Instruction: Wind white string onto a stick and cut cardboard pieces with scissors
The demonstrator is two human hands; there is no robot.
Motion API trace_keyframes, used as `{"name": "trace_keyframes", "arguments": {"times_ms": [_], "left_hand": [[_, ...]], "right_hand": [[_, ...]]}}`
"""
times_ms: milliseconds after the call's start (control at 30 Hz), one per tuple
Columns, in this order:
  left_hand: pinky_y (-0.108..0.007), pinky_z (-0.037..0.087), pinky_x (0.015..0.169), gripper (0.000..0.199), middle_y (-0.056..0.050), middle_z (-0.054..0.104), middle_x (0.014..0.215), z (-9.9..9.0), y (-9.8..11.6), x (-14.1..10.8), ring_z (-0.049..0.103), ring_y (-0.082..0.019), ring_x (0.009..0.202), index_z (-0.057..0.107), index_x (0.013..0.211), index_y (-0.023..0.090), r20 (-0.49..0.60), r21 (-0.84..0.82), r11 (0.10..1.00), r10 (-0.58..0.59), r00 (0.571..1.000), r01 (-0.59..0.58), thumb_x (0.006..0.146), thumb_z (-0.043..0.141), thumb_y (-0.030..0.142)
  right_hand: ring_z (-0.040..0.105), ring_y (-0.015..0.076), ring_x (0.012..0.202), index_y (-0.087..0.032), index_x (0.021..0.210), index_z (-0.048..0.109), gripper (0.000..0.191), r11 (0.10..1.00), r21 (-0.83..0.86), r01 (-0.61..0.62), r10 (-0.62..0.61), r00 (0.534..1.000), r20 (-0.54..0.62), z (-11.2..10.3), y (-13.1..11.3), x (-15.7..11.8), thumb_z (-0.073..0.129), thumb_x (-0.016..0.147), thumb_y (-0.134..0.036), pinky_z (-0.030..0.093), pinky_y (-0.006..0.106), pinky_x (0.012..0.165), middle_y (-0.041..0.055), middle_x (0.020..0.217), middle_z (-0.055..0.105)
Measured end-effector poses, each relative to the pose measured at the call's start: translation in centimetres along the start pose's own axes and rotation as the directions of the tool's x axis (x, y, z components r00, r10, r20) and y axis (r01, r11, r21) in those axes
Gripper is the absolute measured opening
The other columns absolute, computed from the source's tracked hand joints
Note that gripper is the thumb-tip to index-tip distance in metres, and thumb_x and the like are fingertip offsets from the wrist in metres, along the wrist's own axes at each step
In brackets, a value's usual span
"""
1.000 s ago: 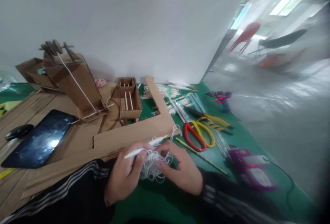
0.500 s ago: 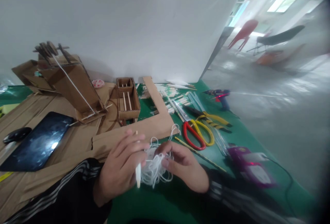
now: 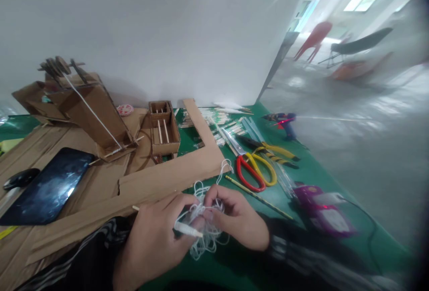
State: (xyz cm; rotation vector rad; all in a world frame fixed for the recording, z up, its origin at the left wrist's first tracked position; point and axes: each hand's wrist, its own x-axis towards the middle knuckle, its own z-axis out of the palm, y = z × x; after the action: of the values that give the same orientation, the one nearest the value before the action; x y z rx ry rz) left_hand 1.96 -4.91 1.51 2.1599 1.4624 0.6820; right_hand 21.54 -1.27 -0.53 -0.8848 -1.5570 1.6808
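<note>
A loose tangle of white string hangs between my hands, over the green table near its front edge. My left hand is closed around a thin wooden stick with white string wound on it; one end sticks out by the thumb, the other behind the knuckles. Thumb and forefinger of my right hand pinch strands of the tangle, close to the left fingertips. A loop of the string reaches back to the L-shaped cardboard piece.
Red-and-yellow scissors, pliers and a patterned stick lie right. Farther right are a purple device and a glue gun. Left stand a cardboard structure, a small box and a dark tablet.
My left hand has turned, so the stick has swung from upright to nearly level. Its fingers have curled in toward the right hand. The string tangle has shifted slightly.
</note>
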Motion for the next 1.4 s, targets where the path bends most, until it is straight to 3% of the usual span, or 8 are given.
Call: {"name": "trace_keyframes", "arguments": {"times_ms": [433,667,733,800,867,933,1067,1400], "left_hand": [[-0.024,0.032,0.051,0.009,0.005,0.058,0.063,-1.0,0.0,0.2,0.052,-0.013,0.055,0.055,0.078,0.024,0.098,-0.087,0.974,-0.200,0.975,0.208,0.087,0.051,0.027],[-0.021,0.032,0.048,0.019,0.004,0.054,0.064,-2.4,0.3,1.4,0.048,-0.012,0.055,0.055,0.080,0.022,0.250,-0.255,0.917,-0.243,0.937,0.306,0.091,0.046,0.035],[-0.022,0.035,0.050,0.022,0.003,0.056,0.069,-2.8,0.6,1.8,0.049,-0.013,0.057,0.055,0.082,0.022,0.258,-0.259,0.919,-0.231,0.938,0.298,0.092,0.045,0.039],[-0.022,0.036,0.051,0.025,0.003,0.056,0.069,-2.9,0.8,2.2,0.049,-0.013,0.058,0.054,0.081,0.022,0.255,-0.262,0.923,-0.216,0.942,0.283,0.093,0.044,0.042],[-0.022,0.037,0.052,0.027,0.003,0.053,0.067,-2.9,1.0,2.5,0.048,-0.013,0.057,0.052,0.079,0.022,0.259,-0.278,0.921,-0.202,0.944,0.273,0.093,0.044,0.043],[-0.022,0.037,0.053,0.028,0.004,0.050,0.066,-2.8,1.1,2.7,0.046,-0.012,0.057,0.051,0.078,0.022,0.265,-0.292,0.918,-0.191,0.945,0.268,0.094,0.042,0.044],[-0.021,0.038,0.054,0.027,0.003,0.051,0.072,-2.6,1.3,2.9,0.047,-0.013,0.063,0.052,0.082,0.023,0.282,-0.283,0.920,-0.188,0.941,0.269,0.094,0.041,0.044],[-0.022,0.036,0.056,0.018,0.005,0.049,0.071,-2.1,0.9,2.9,0.045,-0.012,0.061,0.051,0.086,0.024,0.367,-0.323,0.905,-0.149,0.918,0.276,0.094,0.043,0.037]], "right_hand": [[0.047,0.0094,0.059,-0.017,0.081,0.056,0.025,0.999,0.037,-0.029,0.028,0.999,0.027,0.0,0.2,0.0,0.065,0.085,-0.040,0.041,0.022,0.054,-0.0014,0.070,0.056],[0.056,0.0148,0.074,-0.019,0.093,0.055,0.014,0.989,-0.087,0.118,-0.120,0.993,-0.018,-0.3,-0.3,-0.2,0.060,0.088,-0.031,0.049,0.029,0.067,0.0029,0.086,0.059],[0.057,0.0205,0.093,-0.021,0.104,0.054,0.020,0.934,-0.267,0.237,-0.276,0.954,-0.120,-0.3,-0.4,-0.5,0.060,0.086,-0.025,0.049,0.036,0.083,0.0068,0.102,0.059],[0.053,0.0246,0.105,-0.023,0.107,0.054,0.026,0.818,-0.477,0.323,-0.461,0.863,-0.207,-0.3,-0.5,-0.8,0.062,0.082,-0.019,0.045,0.042,0.091,0.0089,0.111,0.055],[0.053,0.0249,0.101,-0.024,0.099,0.057,0.024,0.692,-0.624,0.364,-0.597,0.774,-0.211,-0.3,-0.6,-1.1,0.063,0.079,-0.014,0.046,0.042,0.088,0.0083,0.108,0.054],[0.054,0.0229,0.092,-0.024,0.092,0.059,0.021,0.607,-0.696,0.382,-0.650,0.743,-0.159,-0.3,-0.7,-1.2,0.063,0.076,-0.011,0.047,0.040,0.081,0.0067,0.101,0.055],[0.055,0.0209,0.087,-0.023,0.091,0.061,0.019,0.573,-0.714,0.403,-0.639,0.765,-0.082,-0.1,-0.7,-0.8,0.062,0.077,-0.010,0.047,0.037,0.076,0.0058,0.095,0.057],[0.057,0.0182,0.089,-0.021,0.087,0.058,0.016,0.695,-0.592,0.409,-0.546,0.836,-0.063,0.1,-0.8,-0.3,0.060,0.077,-0.009,0.048,0.033,0.079,0.0056,0.095,0.058]]}}
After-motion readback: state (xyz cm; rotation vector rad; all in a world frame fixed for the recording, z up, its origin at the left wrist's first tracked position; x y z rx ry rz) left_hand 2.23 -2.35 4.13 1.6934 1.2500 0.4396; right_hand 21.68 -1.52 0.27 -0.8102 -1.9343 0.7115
